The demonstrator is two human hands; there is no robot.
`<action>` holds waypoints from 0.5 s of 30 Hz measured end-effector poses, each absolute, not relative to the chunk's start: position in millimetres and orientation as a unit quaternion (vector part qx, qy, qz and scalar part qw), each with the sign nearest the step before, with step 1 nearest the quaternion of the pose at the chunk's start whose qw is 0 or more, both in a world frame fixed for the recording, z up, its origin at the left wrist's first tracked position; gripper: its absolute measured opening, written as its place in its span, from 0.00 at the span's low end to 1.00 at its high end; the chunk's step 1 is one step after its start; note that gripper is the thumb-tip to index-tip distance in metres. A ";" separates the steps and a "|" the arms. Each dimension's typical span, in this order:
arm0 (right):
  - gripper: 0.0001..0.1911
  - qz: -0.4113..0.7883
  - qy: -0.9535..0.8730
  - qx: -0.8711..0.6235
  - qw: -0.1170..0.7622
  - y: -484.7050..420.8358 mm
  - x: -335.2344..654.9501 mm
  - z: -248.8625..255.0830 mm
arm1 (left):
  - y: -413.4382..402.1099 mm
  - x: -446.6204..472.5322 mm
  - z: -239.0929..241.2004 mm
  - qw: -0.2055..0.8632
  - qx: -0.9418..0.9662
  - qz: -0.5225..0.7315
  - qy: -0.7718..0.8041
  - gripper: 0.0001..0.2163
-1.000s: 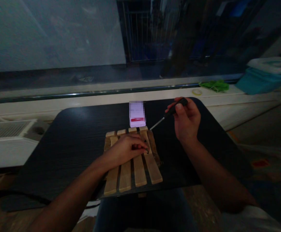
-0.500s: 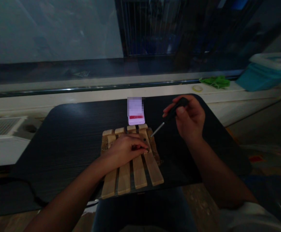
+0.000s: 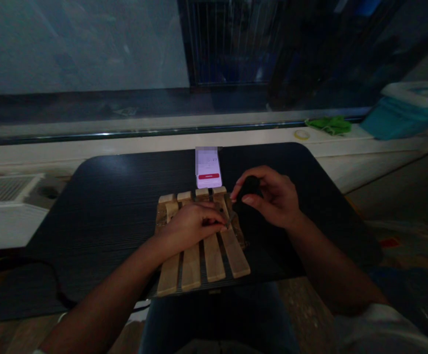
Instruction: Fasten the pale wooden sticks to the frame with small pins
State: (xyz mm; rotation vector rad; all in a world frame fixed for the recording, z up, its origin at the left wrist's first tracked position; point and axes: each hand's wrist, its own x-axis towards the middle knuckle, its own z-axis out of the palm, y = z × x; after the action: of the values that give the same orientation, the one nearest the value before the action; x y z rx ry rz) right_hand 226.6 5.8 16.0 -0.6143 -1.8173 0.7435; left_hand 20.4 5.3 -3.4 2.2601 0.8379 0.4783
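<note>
A small wooden slatted piece (image 3: 214, 260) lies near the front edge of the dark table, on top of a rough brown board (image 3: 239, 231). My left hand (image 3: 195, 221) rests across its slats, with thumb and forefinger pinched together at the right slat. Whatever sits between those fingertips is too small to name. Closed around the black handle of a screwdriver (image 3: 249, 187) is my right hand (image 3: 272, 196), just right of the slats. The screwdriver's shaft points down and left, its tip close to my left fingertips; whether it touches anything there I cannot tell.
Behind the slats a lit phone (image 3: 208, 172) lies on the black table (image 3: 125, 196). On the white windowsill are a tape roll (image 3: 301, 134), a green cloth (image 3: 329, 125) and a teal container (image 3: 401, 115) with a pale lid. A white radiator (image 3: 7, 211) stands at the left.
My right hand has moved left and down with the screwdriver, bringing its tip to my left fingertips. My left hand has stayed at the right slat.
</note>
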 end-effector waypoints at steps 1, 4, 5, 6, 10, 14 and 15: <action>0.09 0.306 -0.759 -0.250 0.517 5.6 226.0 16.6 | 5.4 20.2 -3.8 0.332 0.870 0.184 0.315 0.04; 0.09 0.298 -0.770 -0.238 0.512 4.3 225.2 19.1 | 5.6 20.3 -4.9 0.319 0.878 0.194 0.299 0.04; 0.09 0.293 -0.776 -0.234 0.508 3.7 225.2 20.2 | 5.6 20.4 -5.2 0.316 0.879 0.198 0.297 0.03; 0.09 0.286 -0.783 -0.229 0.502 3.1 225.3 21.4 | 5.7 20.6 -5.5 0.313 0.880 0.201 0.295 0.03; 0.10 0.238 -0.819 -0.217 0.474 0.4 226.2 26.0 | 5.6 21.3 -5.4 0.306 0.882 0.202 0.295 0.03; 0.10 0.220 -0.838 -0.205 0.456 -1.7 226.2 29.5 | 5.4 21.2 -5.1 0.312 0.883 0.203 0.285 0.04; 0.09 0.217 -0.842 -0.204 0.450 -2.1 226.2 30.1 | 5.5 21.0 -5.5 0.313 0.884 0.204 0.283 0.04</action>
State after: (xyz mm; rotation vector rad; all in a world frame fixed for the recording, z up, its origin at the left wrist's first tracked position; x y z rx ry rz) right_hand 226.2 -2.1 30.1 -0.5042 -2.0825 0.5356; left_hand 21.0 5.5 -5.5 2.3304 0.7462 0.5376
